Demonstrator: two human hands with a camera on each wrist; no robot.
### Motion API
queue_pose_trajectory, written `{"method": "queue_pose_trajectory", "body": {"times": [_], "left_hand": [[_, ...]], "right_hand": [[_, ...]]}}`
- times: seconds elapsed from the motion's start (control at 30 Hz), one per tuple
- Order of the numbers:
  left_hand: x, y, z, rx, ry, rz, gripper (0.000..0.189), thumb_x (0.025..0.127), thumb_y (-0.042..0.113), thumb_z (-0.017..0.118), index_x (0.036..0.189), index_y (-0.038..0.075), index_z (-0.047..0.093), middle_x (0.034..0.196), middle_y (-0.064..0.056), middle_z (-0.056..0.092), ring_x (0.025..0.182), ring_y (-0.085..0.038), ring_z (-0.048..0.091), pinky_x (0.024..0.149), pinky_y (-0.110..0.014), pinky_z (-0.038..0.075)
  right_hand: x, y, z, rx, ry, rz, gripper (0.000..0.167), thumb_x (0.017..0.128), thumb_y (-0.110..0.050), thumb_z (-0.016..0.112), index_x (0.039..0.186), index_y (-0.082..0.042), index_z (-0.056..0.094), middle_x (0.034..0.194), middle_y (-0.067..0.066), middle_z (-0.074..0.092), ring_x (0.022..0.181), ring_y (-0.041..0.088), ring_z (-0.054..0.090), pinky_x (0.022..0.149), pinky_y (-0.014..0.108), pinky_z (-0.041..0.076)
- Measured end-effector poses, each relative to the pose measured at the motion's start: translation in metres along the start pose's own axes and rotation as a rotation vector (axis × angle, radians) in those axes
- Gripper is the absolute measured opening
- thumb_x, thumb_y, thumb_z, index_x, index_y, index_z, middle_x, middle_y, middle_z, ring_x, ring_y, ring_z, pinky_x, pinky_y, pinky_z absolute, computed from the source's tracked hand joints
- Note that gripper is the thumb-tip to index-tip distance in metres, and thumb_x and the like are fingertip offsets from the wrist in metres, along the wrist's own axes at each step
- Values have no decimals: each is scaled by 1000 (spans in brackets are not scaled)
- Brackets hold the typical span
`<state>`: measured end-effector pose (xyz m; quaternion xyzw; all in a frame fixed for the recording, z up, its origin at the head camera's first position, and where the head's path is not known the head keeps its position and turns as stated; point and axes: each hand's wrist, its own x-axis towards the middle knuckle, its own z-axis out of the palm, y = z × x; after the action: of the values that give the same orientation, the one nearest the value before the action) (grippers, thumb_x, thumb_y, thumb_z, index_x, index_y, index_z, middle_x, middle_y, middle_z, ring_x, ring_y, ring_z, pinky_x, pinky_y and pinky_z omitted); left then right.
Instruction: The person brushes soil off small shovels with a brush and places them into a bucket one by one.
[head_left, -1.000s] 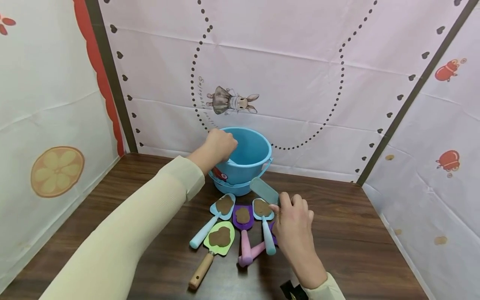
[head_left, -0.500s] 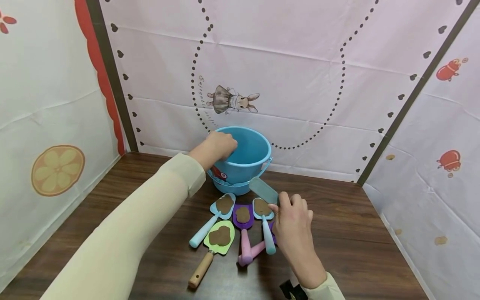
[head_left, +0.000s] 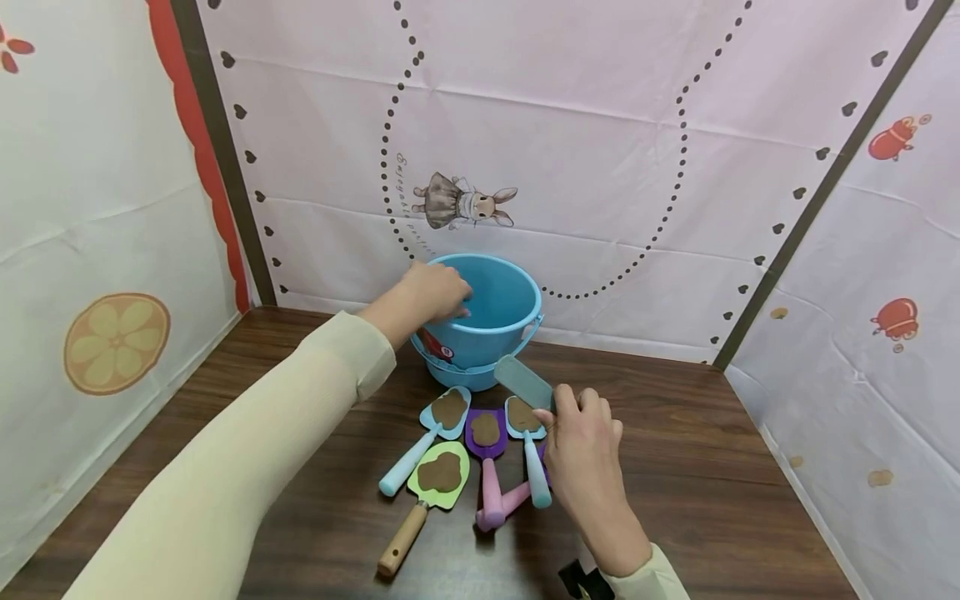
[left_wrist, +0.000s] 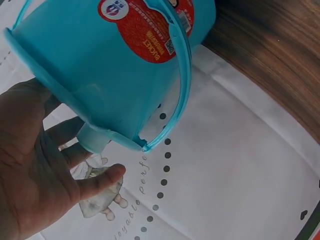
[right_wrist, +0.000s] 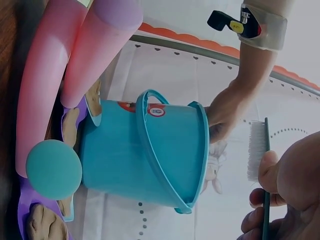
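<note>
The blue bucket (head_left: 480, 350) stands upright at the back, its handle hanging down in front. My left hand (head_left: 431, 292) is over the bucket's left rim. In the left wrist view its thumb stands apart and the fingers are loosely bent beside a light blue handle end (left_wrist: 92, 138) poking past the rim; the rest of that object is hidden in the bucket. My right hand (head_left: 588, 454) pinches a flat brush (head_left: 523, 381) between thumb and fingers. Its pale bristles (right_wrist: 257, 150) show in the right wrist view, raised above the table beside the bucket.
Small shovels bearing brown clay lie before the bucket: a green one with wooden handle (head_left: 439, 475), two light blue ones (head_left: 408, 461) (head_left: 537, 479), and purple ones with pink handles (head_left: 491, 492), one partly behind my right hand. Printed cloth walls (head_left: 600, 167) enclose the table.
My left hand has let go of the light blue handle, its fingers loosening and drawing slightly left at the rim. The right hand with the brush has barely shifted left.
</note>
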<state>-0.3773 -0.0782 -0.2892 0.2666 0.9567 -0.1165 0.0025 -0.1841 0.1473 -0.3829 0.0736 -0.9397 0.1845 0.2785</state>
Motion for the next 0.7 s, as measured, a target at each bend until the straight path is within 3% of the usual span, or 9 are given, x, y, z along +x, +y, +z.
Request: {"method": "queue_pose_trajectory", "body": {"times": [0.2,0.33,0.57,0.63,0.7], "left_hand": [[-24,2,5,-12,139,-24,54,102,55,51,146,23,54,148,-13,51,137,-37,46,102,-66,42],[-49,9,15,-8,289,-14,56,102,57,49,148,26,52,156,-13,43,142,-37,42,98,-65,46],[-105,33,52,-6,584,46,57,98,57,56,144,22,57,150,-14,51,132,-37,52,87,-61,52],[-121,42,64,-28,637,56,57,97,57,58,142,22,58,145,-14,55,128,-36,55,86,-59,53],[-136,49,75,-68,646,59,57,96,57,60,141,22,59,141,-12,59,125,-34,57,84,-58,53]], "right_hand": [[-2,-3,0,5,3,7,26,96,-33,66,101,-9,57,80,5,42,72,23,42,64,37,26],[-2,-4,-1,5,-11,13,27,96,-34,65,103,-8,58,80,5,43,73,23,42,64,37,26],[-3,-5,-1,5,-20,24,28,96,-33,66,105,-8,59,80,5,44,74,22,43,64,36,27],[-3,-6,-1,5,-19,27,28,96,-34,66,104,-8,60,80,5,44,74,22,43,65,36,27],[-3,-6,-2,4,-17,23,28,96,-35,65,104,-8,60,80,4,43,74,22,43,65,36,27]]}}
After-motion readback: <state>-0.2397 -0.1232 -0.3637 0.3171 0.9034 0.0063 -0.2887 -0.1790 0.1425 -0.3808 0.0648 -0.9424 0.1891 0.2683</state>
